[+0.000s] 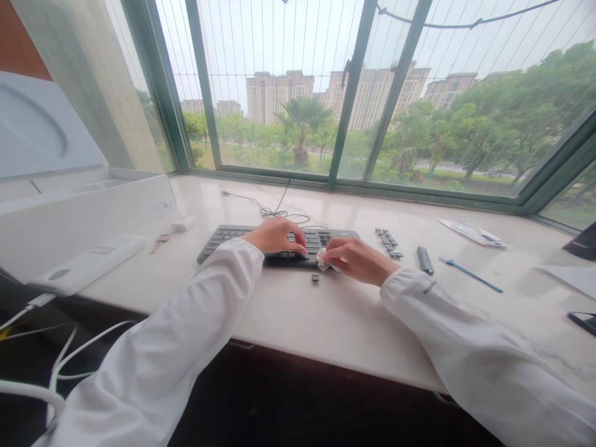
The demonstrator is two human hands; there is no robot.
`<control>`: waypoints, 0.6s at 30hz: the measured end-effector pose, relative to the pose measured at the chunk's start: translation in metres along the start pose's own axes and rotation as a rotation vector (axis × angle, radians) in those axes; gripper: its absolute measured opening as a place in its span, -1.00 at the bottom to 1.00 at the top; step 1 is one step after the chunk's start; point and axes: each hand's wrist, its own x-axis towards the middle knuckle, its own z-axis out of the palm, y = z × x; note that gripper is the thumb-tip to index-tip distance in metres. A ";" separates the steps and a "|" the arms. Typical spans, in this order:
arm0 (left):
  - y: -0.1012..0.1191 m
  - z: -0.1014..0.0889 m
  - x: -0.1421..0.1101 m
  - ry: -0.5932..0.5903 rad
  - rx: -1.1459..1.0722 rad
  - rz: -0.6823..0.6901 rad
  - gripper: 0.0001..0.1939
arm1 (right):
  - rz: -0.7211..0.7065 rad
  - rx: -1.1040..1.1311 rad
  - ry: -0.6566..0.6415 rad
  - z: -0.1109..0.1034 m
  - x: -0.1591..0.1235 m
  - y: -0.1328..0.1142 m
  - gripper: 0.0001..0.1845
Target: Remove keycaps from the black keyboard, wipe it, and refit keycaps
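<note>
A black keyboard (226, 236) lies on the pale tabletop below the window. My left hand (274, 236) rests over its middle, thumb and index finger bent with a gap between them, touching the keys. In my right hand (356, 257) a crumpled white tissue (322, 259) is pinched against the keyboard's right part. Near that hand, several keys are off and the bare key sockets (325, 238) show. One loose keycap (315, 279) sits in front of the keyboard. More loose keycaps (387, 241) are grouped to its right. The right fingertips are partly hidden by the tissue.
Right of the keycaps lie a small dark stick-shaped object (424, 261), a thin blue stick (472, 275) and a flat packet (472, 233). A cable (274, 213) coils behind the keyboard. At left are a key (161, 242), a white box (135, 205) and a white power strip (93, 264).
</note>
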 end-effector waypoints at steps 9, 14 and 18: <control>-0.002 0.003 0.001 -0.036 -0.047 0.067 -0.53 | -0.075 -0.121 -0.021 -0.001 0.003 -0.003 -0.72; -0.001 0.002 0.001 -0.044 -0.056 0.040 -0.54 | -0.064 -0.119 -0.079 -0.013 -0.003 0.001 -0.73; 0.001 0.002 0.002 -0.053 -0.049 0.035 -0.54 | -0.015 -0.101 -0.050 -0.017 -0.010 0.006 -0.72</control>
